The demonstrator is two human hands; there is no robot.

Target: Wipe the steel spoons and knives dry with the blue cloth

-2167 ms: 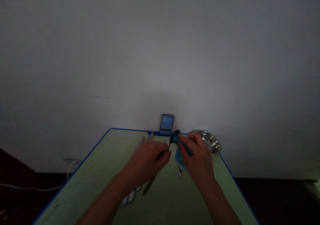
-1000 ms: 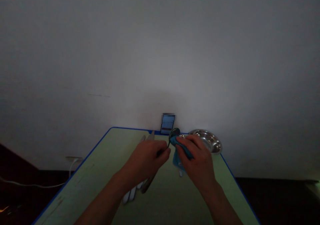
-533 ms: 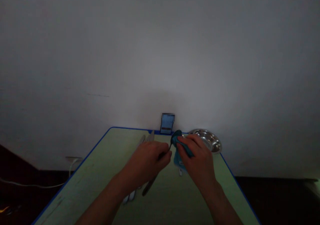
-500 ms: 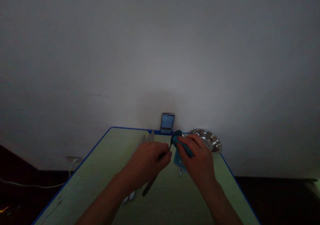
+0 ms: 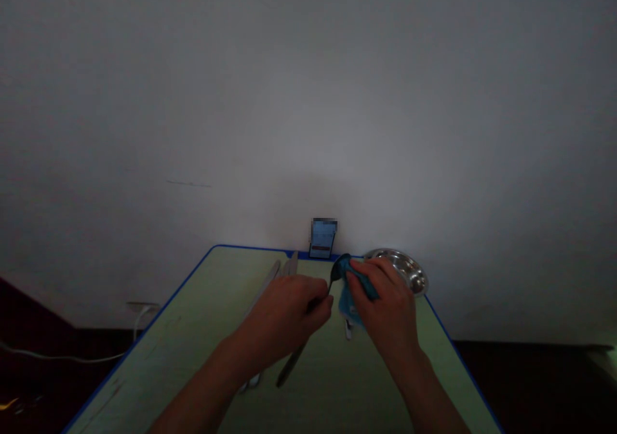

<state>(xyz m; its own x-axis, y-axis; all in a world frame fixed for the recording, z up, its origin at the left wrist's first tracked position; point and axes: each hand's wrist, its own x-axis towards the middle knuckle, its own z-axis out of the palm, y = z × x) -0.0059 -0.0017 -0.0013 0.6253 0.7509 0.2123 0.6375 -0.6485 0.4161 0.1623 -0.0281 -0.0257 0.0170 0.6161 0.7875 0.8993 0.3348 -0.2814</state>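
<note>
The worktop (image 5: 193, 331) is carrying a steel dish (image 5: 411, 272) at 1 o'clock. The left hand (image 5: 289, 307) is clamping its fingers on the spoon (image 5: 290, 368) handle. The right hand (image 5: 388, 308) is pinching a blue cloth (image 5: 348, 294), apparently around the spoon's bowl, at 12 o'clock.

Steel bowl (image 5: 409, 272), propped phone (image 5: 323, 238), spare cutlery (image 5: 288, 267), green table (image 5: 202, 302), white cable (image 5: 72, 359)

Dimly lit, murky and soft throughout; brightest at mid-wall (image 5: 318, 119), darkening toward vignetted corners, with faint shadow above the bench (image 5: 207, 305) and a glint on the metal dish (image 5: 412, 274).
</note>
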